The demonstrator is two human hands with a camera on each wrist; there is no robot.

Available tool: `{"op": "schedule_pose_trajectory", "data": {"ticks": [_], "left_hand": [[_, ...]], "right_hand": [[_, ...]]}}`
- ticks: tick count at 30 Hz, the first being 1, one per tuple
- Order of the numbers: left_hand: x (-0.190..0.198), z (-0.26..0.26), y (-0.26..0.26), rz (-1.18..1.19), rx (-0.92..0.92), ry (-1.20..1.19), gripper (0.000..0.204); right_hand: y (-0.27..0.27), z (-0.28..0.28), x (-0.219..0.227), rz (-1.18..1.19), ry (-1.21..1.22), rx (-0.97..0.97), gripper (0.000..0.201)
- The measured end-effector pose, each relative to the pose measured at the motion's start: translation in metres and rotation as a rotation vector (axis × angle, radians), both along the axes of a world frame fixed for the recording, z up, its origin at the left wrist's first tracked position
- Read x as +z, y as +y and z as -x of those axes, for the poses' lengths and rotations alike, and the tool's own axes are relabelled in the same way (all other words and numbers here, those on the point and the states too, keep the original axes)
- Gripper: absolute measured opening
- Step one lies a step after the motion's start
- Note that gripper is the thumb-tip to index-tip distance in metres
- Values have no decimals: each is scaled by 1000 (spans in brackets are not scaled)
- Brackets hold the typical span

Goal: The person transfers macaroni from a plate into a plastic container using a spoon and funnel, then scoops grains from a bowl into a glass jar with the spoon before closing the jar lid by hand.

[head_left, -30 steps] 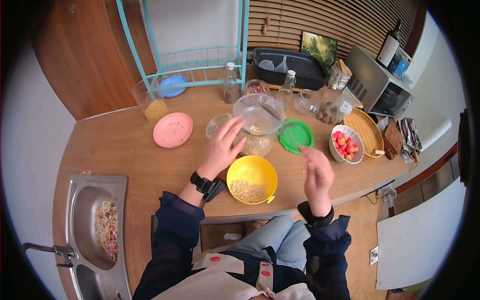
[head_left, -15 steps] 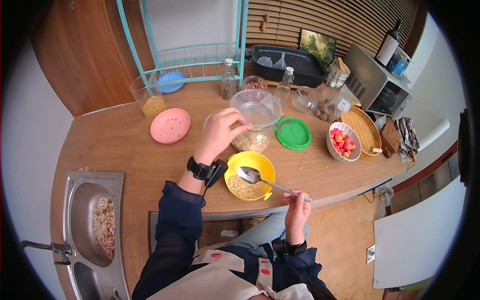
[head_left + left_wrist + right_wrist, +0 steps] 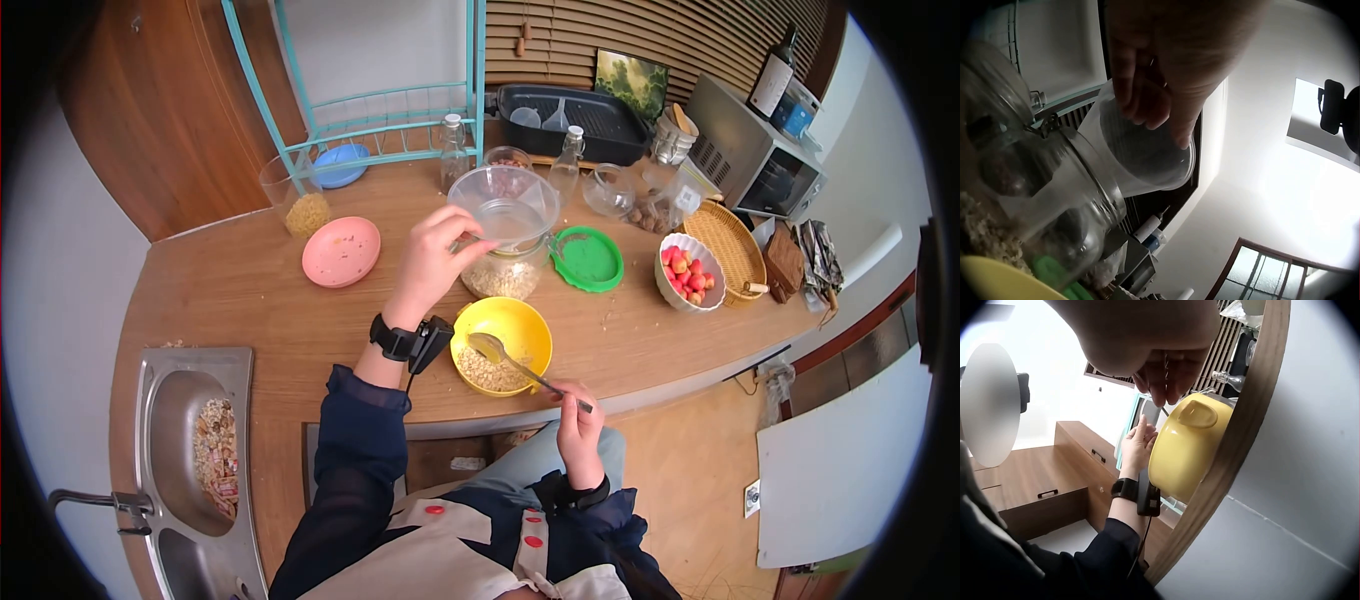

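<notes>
My left hand (image 3: 432,262) pinches the near left rim of a clear plastic funnel (image 3: 520,215), thumb and fingers at its edge in the left wrist view. The funnel sits in the mouth of a glass jar (image 3: 1079,181) that holds oats (image 3: 500,280). In front of the jar stands a yellow bowl (image 3: 518,318) with rolled oats in its bottom. With my right hand (image 3: 580,428) I grip the handle of a metal spoon (image 3: 525,372). Its head is inside the yellow bowl, just over the oats.
A green lid (image 3: 588,260) lies right of the jar, a pink plate (image 3: 341,252) to the left. Farther right are a white bowl of small red fruit (image 3: 690,275) and a wicker basket (image 3: 735,250). Glass bottles (image 3: 566,165) stand behind; a sink (image 3: 160,440) is at left.
My right hand has come from near the green lid down to the yellow bowl, and the spoon's head has dipped into it. My left hand has moved slightly onto the funnel's rim.
</notes>
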State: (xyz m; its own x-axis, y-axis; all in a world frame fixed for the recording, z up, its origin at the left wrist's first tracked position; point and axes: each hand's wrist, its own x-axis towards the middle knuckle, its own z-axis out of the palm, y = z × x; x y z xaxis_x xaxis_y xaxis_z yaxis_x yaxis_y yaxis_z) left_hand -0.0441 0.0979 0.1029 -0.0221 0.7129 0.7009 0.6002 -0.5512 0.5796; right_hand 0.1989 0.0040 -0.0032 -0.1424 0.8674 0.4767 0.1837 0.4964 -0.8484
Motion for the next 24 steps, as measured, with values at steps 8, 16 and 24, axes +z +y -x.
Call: {"op": "schedule_pose_trajectory", "data": {"ticks": [8,16,24], "left_hand": [[3,0,-1,6,-1,14,15],[-8,-2,-2,46,-18,19,22],[-36,25,-50,286,137,26,27]], "right_hand": [[1,0,0,-32,-11,26,20],[1,1,13,-18,-105,5,17],[7,-11,28,-24,32,-49,18]]}}
